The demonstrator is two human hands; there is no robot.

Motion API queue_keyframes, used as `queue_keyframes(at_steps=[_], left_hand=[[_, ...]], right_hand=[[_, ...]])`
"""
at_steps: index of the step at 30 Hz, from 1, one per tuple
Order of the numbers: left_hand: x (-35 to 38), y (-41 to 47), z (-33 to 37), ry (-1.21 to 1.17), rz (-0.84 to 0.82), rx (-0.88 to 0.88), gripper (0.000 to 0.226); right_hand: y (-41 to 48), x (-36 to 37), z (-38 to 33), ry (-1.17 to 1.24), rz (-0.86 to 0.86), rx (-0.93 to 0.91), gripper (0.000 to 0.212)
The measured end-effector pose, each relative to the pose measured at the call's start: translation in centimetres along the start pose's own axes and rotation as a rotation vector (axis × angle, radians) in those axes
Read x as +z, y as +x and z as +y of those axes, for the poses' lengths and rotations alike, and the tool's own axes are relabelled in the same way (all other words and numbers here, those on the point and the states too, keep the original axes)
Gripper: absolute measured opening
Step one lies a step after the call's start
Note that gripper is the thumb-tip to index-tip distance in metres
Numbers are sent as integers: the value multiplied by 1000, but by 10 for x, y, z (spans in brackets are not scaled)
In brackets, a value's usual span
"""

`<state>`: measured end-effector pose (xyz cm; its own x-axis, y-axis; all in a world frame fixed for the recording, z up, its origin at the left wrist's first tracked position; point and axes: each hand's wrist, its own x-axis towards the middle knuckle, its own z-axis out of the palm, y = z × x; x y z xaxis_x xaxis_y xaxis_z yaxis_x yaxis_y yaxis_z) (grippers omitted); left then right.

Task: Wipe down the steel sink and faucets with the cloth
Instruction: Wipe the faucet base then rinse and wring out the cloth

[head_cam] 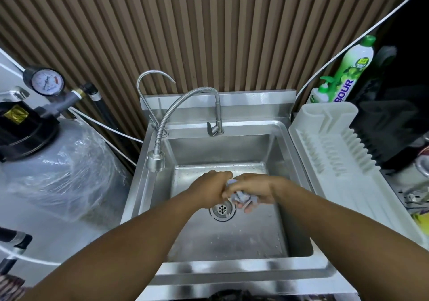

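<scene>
Slatted brown wall [209,34] closes off the whole back. Grey tank [58,173], wrapped in clear plastic, stands just beside the sink's left rim. It is cut off by the left frame edge.

Steel sink [232,270] sits centre, a single deep basin with a raised back ledge. Open steel floor lies between the hands and the front wall, dotted with water drops. A narrower strip shows behind the hands, up to the back wall.

White dish rack [348,161] lies along the sink's right rim, and its edge looks to meet the rim.

Flexible faucet [176,105] arches from the back ledge toward the left. Its head hangs over the basin's left side, apart from the left hand. Thin curved faucet [148,78] rises behind it at the back-left corner, its base partly hidden by the hose.

Green soap bottle [355,64] stands behind the rack, lower part hidden. Pressure gauge [46,81] is mounted above the tank.

Left hand [209,189] and right hand [255,189] meet over the middle of the basin. Both sets of fingers curl tight round the cloth [242,197].

The cloth is pale blue-grey, bunched between the two hands and just above the drain [222,209]. Fingers cover most of it, so its full extent is unclear. Cannot tell whether it touches the basin floor.

The hands overlap the drain's top edge. The dark area at far right is hard to make out. A dark shape at the bottom edge is cut off.
</scene>
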<state>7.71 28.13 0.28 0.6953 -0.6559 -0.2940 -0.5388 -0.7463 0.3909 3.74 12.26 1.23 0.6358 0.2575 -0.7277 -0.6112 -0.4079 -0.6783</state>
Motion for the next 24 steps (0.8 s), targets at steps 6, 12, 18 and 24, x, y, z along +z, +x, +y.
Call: queue_keyframes(at_steps=[6, 12, 18, 24], left_hand=[[-13, -4, 16, 355, 157, 145, 25], [-15, -6, 18, 576, 24, 100, 27], [-12, -3, 19, 543, -62, 9, 13], [-7, 5, 16, 442, -69, -58, 9]], right_hand=[[0, -8, -9, 278, -271, 62, 12], [19, 14, -8, -163, 72, 4, 22], [28, 24, -4, -426, 311, -76, 11], [31, 22, -5, -682, 410, -104, 4]])
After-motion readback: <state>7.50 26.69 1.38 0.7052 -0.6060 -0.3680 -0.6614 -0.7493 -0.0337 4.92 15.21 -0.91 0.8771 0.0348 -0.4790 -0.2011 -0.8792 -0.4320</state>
